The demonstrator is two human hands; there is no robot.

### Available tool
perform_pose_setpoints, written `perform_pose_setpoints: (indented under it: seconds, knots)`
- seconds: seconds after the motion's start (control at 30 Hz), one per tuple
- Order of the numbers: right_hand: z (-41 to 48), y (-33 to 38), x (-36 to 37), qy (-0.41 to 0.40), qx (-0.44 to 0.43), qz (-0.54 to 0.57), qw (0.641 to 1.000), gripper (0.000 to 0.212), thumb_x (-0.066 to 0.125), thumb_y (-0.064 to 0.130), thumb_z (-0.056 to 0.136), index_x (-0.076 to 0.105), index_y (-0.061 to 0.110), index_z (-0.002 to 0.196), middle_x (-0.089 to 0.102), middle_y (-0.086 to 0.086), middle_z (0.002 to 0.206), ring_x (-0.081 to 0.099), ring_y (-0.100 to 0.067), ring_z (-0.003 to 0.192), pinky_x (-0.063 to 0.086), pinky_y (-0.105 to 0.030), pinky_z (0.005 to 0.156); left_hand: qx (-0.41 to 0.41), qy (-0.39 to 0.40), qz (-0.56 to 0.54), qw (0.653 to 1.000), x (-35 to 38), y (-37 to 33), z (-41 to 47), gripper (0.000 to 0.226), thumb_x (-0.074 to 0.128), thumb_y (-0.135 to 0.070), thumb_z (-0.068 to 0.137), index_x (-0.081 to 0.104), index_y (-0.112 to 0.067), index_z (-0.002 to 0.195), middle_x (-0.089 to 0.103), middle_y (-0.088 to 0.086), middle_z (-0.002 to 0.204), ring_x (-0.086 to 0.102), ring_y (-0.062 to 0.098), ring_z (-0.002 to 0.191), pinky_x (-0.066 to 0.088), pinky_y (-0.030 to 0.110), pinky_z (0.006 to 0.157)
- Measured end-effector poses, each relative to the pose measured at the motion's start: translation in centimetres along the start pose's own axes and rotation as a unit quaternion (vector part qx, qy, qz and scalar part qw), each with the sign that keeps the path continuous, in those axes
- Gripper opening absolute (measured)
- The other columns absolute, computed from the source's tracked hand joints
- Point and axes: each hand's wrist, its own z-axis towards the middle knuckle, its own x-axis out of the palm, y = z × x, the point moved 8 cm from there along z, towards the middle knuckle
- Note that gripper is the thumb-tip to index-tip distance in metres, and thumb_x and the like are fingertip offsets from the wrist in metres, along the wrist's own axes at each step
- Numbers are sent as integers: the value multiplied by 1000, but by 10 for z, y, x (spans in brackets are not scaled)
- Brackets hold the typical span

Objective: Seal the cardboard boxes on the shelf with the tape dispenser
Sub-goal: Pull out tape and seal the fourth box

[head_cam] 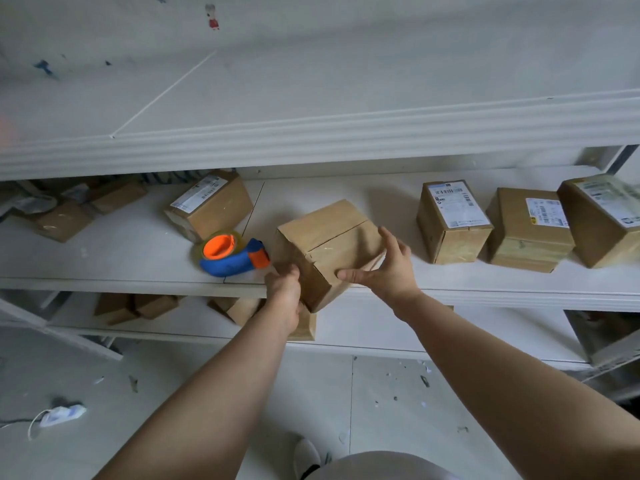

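Both hands gripped tilted cardboard box [329,247] at shelf [138,251] edge: left hand [284,289] low corner, right hand [384,268] spread wide; tape dispenser [230,252] just beside.

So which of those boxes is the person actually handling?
The plain box on the shelf, beside the tape dispenser: the left hand and right hand hold it, tilted over the front edge. The others sit untouched.

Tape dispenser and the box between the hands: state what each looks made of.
The tape dispenser is likely moulded plastic: smooth blue body with orange core and tab. The tape roll on it looks like clear glossy film. The box is brown cardboard by its look: matte, with creased edges and a flap seam across the top.
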Motion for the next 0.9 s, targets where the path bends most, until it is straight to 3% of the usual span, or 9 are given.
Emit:
perform_pose_setpoints:
  seconds: [0.07,0.17,0.23,0.33,0.5,0.6,0.7,0.8,0.9]
  knots:
    - [3,-9,7,28,45,-22,998,135,93,45,42,16,23,151,15,5,154,21,-18,142,27,-37,115,8,7,11,1000,0,-6,-1,38,47,-29,99,40,-28,136,57,3,128,56,25,112,47,50,98]
    - [8,-11,16,56,56,54,995,138,92,42,45,7,23,152,22,5,153,34,-18,137,34,-37,111,-34,29,-19,999,0,-9,0,37,46,-38,99,48,-22,131,58,5,124,55,28,111,47,50,95]
    - [14,-14,16,37,58,55,996,119,87,37,62,11,23,152,40,2,143,44,-18,127,42,-39,105,-42,41,-32,998,-1,-10,7,45,48,-48,95,50,-21,131,58,5,128,55,28,116,45,52,100]
    - [28,-20,10,-25,72,-18,997,85,68,13,85,15,17,152,33,-5,147,43,-22,127,44,-37,101,-19,41,36,998,-4,-14,20,52,45,-56,94,45,-21,133,54,1,127,50,26,120,40,48,106]
    - [48,-31,13,-21,136,-51,989,82,50,-1,90,3,20,153,21,-4,157,32,-26,138,34,-25,88,-33,93,63,993,6,-19,36,52,49,-58,91,44,-27,132,56,0,120,55,22,104,46,48,99]
    - [60,-29,14,-19,139,-51,989,69,45,-2,89,22,20,149,48,-8,129,52,-24,106,43,-21,71,-30,112,98,988,9,-19,47,43,51,-52,92,46,-28,128,55,-4,112,54,17,93,49,44,97]
    - [59,-31,13,-52,138,28,989,42,49,-4,87,46,18,122,56,-3,98,49,-14,74,39,-23,58,-34,142,52,988,13,-19,56,54,65,-53,83,52,-25,127,65,-3,116,63,19,103,50,43,97]
    - [44,-32,7,-77,107,131,983,26,60,-2,87,56,23,92,62,-3,95,55,-13,75,43,-20,63,-28,168,35,985,11,-22,61,59,72,-58,73,55,-31,123,69,-4,114,65,18,103,48,43,99]
    - [28,-19,-4,-85,60,217,971,20,66,-2,84,67,17,92,69,2,89,63,-6,77,46,-12,69,-33,154,22,987,2,-31,65,61,64,-69,72,58,-28,118,69,2,108,63,23,103,46,49,98]
